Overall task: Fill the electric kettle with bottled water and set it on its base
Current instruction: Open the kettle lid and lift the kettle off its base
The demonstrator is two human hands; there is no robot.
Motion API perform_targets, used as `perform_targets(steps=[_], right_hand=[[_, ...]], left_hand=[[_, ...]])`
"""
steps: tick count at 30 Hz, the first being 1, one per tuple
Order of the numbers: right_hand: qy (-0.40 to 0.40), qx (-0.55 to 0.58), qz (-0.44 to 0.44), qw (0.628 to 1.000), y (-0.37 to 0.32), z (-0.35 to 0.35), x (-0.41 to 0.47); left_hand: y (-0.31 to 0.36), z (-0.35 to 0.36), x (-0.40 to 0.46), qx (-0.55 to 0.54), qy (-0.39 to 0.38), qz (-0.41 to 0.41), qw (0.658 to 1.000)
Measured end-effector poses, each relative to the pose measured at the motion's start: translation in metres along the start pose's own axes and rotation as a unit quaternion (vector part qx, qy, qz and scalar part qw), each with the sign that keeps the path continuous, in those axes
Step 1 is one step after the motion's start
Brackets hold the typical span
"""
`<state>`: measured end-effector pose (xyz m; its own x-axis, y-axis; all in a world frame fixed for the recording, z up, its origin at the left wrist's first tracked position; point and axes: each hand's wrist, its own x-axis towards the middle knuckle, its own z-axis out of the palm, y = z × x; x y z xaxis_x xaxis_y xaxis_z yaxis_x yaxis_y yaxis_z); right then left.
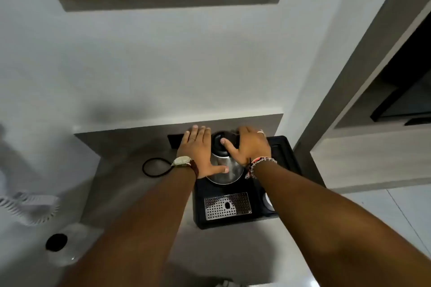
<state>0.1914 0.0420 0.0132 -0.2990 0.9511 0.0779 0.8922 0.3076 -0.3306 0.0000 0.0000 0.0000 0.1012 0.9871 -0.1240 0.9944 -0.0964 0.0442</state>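
Observation:
A steel electric kettle (pixel 225 169) with a black lid (pixel 219 143) stands on a black tray (pixel 283 154) on the counter. My left hand (pixel 198 147) lies against the kettle's left side, fingers spread and thumb across its lower body. My right hand (pixel 249 144) wraps the right side at the handle, its thumb pressing on the lid. A clear water bottle with a black cap (pixel 56 242) stands at the lower left. The kettle's base is hidden beneath the kettle.
A perforated metal drip grate (pixel 227 205) sits in the tray's near part, with a white cup (pixel 268 200) beside it under my right forearm. A black cord loop (pixel 155 168) lies left of the tray. A white corded phone (pixel 30 202) hangs at far left.

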Motion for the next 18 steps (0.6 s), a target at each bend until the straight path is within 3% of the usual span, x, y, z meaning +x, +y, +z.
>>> perform_targets(steps=[11, 15, 18], right_hand=[[0.03, -0.034, 0.013, 0.999, -0.001, 0.007, 0.016], [0.052, 0.116, 0.022, 0.992, 0.014, 0.001, 0.015], [0.097, 0.273, 0.07, 0.955, 0.027, 0.004, 0.004]], left_hand=[[-0.007, 0.016, 0.006, -0.063, 0.001, -0.027, 0.998], [-0.008, 0.015, 0.005, -0.076, -0.006, -0.028, 0.997], [-0.008, 0.013, 0.005, -0.086, -0.01, -0.026, 0.996]])
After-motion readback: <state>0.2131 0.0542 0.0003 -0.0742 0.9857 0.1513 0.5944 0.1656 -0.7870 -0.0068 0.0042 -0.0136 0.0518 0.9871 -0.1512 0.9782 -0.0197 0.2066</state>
